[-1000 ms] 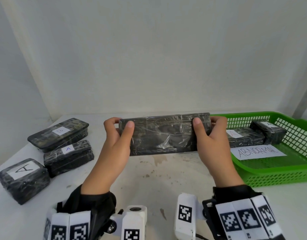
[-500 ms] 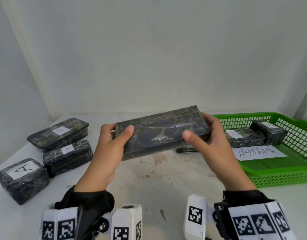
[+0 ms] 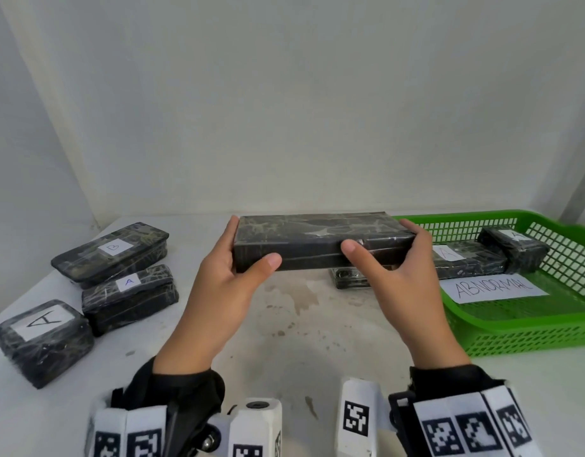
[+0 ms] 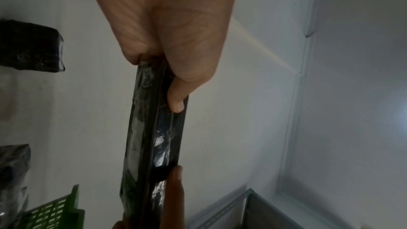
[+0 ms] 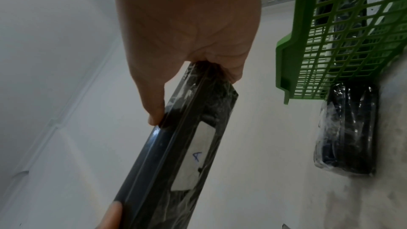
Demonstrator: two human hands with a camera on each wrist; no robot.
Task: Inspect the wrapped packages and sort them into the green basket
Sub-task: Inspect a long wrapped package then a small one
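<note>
The task looks partly done. Two wrapped packages already lie in the green basket (image 3: 502,338): a long one with an "A" label (image 3: 462,258) and a smaller block (image 3: 515,250) at the far end, both behind a paper sheet reading "ABNORMAL" (image 3: 492,288) on the basket floor. A long flat package (image 3: 317,245) is in hand, held level above the worktop (image 3: 301,341) just left of the basket. The left hand (image 3: 225,282) grips its left end, thumb on the near edge and fingers (image 3: 232,225) curled over the far side; the right hand (image 3: 400,275) grips the right end the same way. The right wrist view shows a white label with a blue mark on the underside (image 5: 196,159), so this one seems to be under inspection, not yet sorted. Three more packages wait on the worktop at the left: one marked "B" (image 3: 111,252), one marked "A" (image 3: 129,298) and a squarer block marked "A" (image 3: 42,341). Another small wrapped item (image 3: 349,278) lies on the worktop beside the basket, partly hidden by the right hand. So at least four packages, plus the held one, appear left to check.
</note>
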